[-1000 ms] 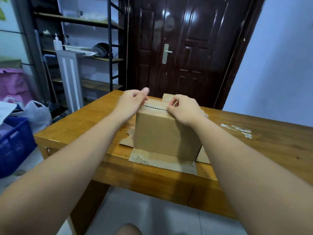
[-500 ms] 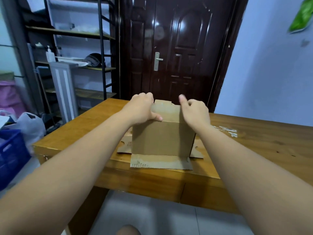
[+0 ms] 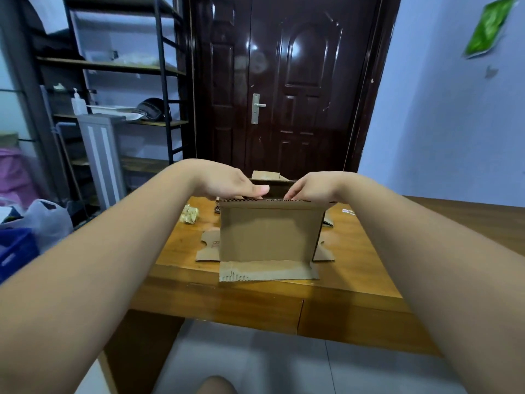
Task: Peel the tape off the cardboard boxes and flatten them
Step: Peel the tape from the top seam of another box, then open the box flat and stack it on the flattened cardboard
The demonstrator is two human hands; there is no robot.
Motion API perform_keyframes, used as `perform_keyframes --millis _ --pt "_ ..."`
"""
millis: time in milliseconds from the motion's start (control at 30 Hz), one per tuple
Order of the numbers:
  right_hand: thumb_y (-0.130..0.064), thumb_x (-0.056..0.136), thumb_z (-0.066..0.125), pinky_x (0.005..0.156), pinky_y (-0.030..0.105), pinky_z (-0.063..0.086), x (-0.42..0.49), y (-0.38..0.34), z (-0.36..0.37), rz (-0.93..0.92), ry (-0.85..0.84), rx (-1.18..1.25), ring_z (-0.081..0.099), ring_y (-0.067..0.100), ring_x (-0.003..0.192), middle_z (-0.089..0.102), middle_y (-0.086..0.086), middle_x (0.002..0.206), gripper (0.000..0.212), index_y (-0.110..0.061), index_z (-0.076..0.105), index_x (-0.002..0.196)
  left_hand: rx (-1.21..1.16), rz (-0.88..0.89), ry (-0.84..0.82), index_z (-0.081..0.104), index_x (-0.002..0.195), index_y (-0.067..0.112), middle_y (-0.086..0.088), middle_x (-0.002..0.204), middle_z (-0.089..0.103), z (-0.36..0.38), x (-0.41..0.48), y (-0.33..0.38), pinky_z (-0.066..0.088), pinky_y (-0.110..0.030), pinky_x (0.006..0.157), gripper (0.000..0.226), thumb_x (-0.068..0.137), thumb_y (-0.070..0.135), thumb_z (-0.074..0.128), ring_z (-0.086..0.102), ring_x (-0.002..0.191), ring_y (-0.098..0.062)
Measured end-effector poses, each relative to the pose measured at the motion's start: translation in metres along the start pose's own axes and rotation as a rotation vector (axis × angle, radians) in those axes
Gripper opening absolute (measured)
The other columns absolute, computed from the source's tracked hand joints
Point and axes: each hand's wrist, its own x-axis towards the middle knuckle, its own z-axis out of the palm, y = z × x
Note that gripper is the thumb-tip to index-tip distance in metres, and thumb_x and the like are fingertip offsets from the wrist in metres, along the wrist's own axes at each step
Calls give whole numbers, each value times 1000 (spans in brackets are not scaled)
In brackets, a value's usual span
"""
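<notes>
Hands: my left hand (image 3: 233, 184) is curled over the top rim of the box (image 3: 270, 231), thumb lying along the near edge and fingers hidden behind it. My right hand (image 3: 312, 186) pinches the same rim just beside it.
Box place: directly under both hands, upright on the table (image 3: 369, 265), its top open (corrugated edge and dark inside show between my thumbs).
Flaps: the bottom flaps (image 3: 267, 271) lie splayed on the wood below my hands, one toward me and one past each side.
Done so far: I see no tape on the near wall or the top seam. A crumpled wad (image 3: 189, 216) below and outside my left hand is probably peeled tape. A pale scrap (image 3: 348, 211) lies outside my right.
Left to do: the walls stand as a tube, so I judge it needs collapsing and pressing flat.
Beyond my hands: a bit more cardboard, too hidden to tell whether it is another box.
</notes>
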Motion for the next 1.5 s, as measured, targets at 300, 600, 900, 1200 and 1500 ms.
perform_keyframes --millis 300,600,900,1200,1500 --pt "-64 94 39 101 35 44 14 8 10 140 -175 94 59 19 114 62 -1 126 51 -24 64 114 268 -172 85 41 143 10 -8 153 34 21 29 7 24 -38 115 60 102 47 21 31 141 -25" --pt "-49 93 55 70 35 48 13 41 15 70 118 412 49 21 81 49 3 93 33 -23 36 85 -43 -107 495 42 122 13 -9 118 57 24 30 -5 40 -35 76 56 93 60 40 55 104 -26" --pt "9 91 39 55 35 56 -8 65 19 298 512 1092 65 32 76 61 19 105 23 0 55 104 -830 280 428 1 152 37 -10 155 27 52 25 -46 30 -33 102 108 75 37 77 30 138 -19" --pt "4 92 44 54 26 57 -26 76 21 313 497 1316 68 31 90 57 21 123 27 -8 56 113 -900 200 497 26 145 28 3 130 50 84 52 -53 45 -22 78 96 68 22 83 51 115 -15" --pt "-52 78 73 109 46 35 -22 91 31 210 790 995 42 31 131 37 8 147 91 -36 18 148 -1146 266 545 56 124 11 -7 113 67 78 51 -12 53 -36 83 40 86 10 67 63 104 -23"
